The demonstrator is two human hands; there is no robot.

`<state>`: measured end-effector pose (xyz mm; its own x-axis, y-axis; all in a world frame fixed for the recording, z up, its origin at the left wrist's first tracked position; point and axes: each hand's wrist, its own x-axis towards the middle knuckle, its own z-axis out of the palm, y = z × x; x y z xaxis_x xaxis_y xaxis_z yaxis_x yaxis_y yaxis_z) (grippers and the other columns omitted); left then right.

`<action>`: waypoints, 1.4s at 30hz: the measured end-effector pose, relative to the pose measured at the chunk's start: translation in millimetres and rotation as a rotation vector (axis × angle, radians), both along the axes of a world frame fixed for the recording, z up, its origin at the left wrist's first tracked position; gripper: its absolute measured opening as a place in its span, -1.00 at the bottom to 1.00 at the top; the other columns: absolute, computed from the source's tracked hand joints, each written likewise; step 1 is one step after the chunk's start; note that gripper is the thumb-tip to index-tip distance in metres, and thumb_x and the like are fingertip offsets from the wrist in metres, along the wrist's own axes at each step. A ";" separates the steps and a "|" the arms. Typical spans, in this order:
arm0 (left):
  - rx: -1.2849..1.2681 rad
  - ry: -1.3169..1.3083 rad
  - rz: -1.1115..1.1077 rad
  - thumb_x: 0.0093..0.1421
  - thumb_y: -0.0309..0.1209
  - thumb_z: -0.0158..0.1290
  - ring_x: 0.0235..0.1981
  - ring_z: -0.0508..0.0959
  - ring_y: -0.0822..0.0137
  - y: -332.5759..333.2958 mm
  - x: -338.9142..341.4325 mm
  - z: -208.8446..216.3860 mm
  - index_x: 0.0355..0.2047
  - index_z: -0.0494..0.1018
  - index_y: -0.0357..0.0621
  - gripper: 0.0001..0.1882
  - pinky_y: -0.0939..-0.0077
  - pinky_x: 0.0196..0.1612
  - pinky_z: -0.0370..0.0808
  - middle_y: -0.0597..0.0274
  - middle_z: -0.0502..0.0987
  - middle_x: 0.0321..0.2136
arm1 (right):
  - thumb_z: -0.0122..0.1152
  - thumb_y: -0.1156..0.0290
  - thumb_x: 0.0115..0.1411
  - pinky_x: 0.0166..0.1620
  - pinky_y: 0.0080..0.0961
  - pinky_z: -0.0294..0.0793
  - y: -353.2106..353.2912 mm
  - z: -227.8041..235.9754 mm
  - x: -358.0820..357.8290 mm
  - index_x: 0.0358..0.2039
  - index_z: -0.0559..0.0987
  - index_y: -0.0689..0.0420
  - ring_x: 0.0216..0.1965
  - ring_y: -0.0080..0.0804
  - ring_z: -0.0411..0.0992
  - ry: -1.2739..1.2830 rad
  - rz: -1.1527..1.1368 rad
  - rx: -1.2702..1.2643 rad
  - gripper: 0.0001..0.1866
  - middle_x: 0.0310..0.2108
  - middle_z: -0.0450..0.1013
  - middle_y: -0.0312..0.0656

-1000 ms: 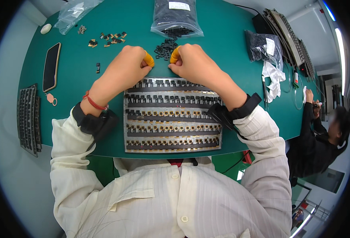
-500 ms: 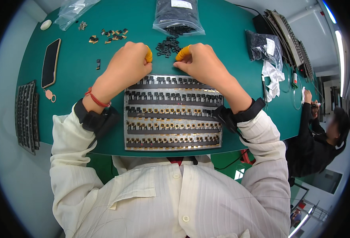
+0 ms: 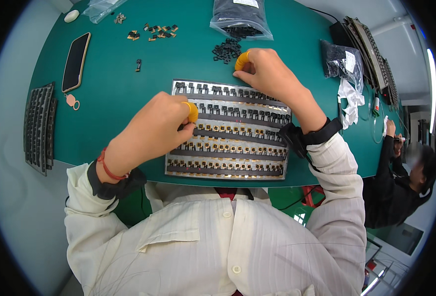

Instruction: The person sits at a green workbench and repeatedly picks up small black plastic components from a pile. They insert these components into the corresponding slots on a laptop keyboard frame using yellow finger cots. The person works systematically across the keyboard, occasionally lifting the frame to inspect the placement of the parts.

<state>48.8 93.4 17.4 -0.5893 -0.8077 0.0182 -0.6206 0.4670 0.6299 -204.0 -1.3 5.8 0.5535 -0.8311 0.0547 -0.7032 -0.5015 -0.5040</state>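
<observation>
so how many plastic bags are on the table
3: a clear bag at upper left, an open bag with black parts beyond the right hand, and a filled bag at the right.

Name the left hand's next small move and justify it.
Probably have the left hand press its fingertips down on the third row of the metal tray, near its left end, seating any part they hold; that is too small to tell. They reach that spot, and golden squares show along this row while the two rows above carry black parts.
</observation>
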 end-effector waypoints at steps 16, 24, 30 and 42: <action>-0.277 -0.293 -0.024 0.13 -0.29 0.24 -0.59 0.40 0.07 45.1 -16.0 -15.7 -0.68 0.48 -0.27 -0.64 0.27 -0.36 0.38 0.12 0.43 -0.67 | 0.34 0.44 0.08 -0.31 -0.23 0.48 126.7 13.9 -49.0 -0.43 0.60 0.34 -0.40 -0.08 0.44 0.048 -0.092 0.053 -0.81 -0.40 0.39 -0.05; 0.036 -0.375 -0.079 0.16 -0.18 0.20 -0.57 0.51 -0.11 12.1 -20.5 18.2 -0.67 0.47 -0.35 -0.55 0.15 -0.42 0.44 -0.11 0.49 -0.65 | 0.30 0.32 0.15 -0.46 -0.26 0.47 144.7 1.1 -38.8 -0.55 0.60 0.26 -0.53 -0.11 0.45 0.146 -0.152 -0.094 -0.74 -0.57 0.41 -0.11; 0.032 0.050 0.123 0.09 -0.44 0.24 -0.48 0.65 0.19 -63.3 -22.7 8.8 -0.29 0.59 -0.46 -0.73 0.42 -0.34 0.56 -0.06 0.63 -0.52 | 0.30 0.19 0.18 -0.56 -0.20 0.39 145.8 11.0 -23.4 -0.75 0.50 0.24 -0.71 -0.04 0.38 0.296 -0.085 -0.020 -0.52 -0.75 0.36 -0.03; -0.359 -0.161 0.083 0.09 -0.46 0.20 -0.41 0.58 -0.05 -98.3 -60.1 -27.9 -0.35 0.62 -0.29 -0.85 0.19 -0.32 0.53 -0.05 0.60 -0.42 | 0.33 0.41 0.07 -0.27 -0.26 0.56 29.4 41.8 -24.7 -0.39 0.67 0.34 -0.39 0.01 0.57 0.009 -0.125 0.127 -0.79 -0.48 0.55 0.13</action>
<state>-11.4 -4.9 -10.4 -0.5405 -0.8119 0.2206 -0.7432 0.5837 0.3271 -228.7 28.2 47.6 0.4454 -0.8934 -0.0591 -0.7608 -0.3428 -0.5510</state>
